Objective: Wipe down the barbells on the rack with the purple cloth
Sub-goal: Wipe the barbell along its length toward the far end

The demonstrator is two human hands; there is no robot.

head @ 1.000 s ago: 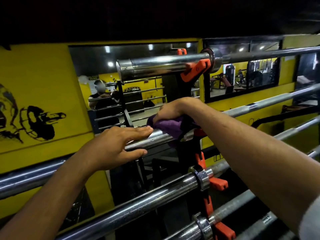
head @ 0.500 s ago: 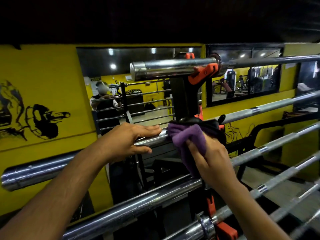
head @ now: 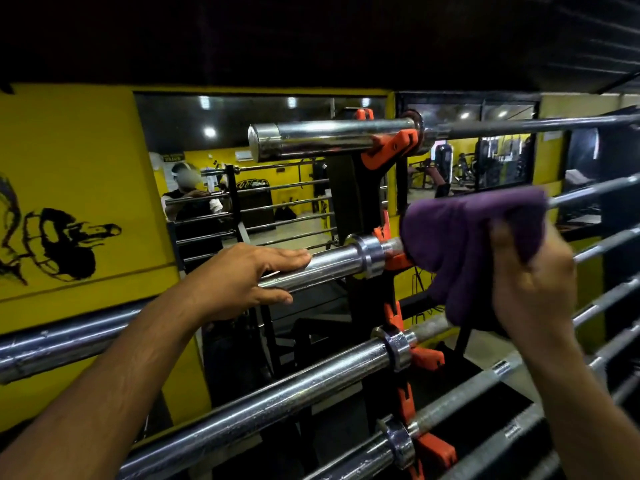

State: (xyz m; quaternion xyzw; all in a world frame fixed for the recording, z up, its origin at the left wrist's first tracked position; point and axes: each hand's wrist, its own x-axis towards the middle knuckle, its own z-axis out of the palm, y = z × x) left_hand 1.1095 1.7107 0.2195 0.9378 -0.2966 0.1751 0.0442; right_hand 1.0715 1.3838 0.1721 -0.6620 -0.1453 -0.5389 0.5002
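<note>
Now left hand (head: 242, 278) flat on barbell sleeve (head: 322, 265), right hand (head: 530, 285) grip around purple cloth (head: 464, 244).

Cloth (head: 464, 244): solid purple. Bars (head: 322, 268): bright chrome sleeves with duller grey shafts; rack (head: 349, 209): black upright with orange hooks (head: 391, 147). Wall (head: 69, 161): yellow, with a black brushed drawing (head: 55, 244); ceiling (head: 311, 36): black.
</note>
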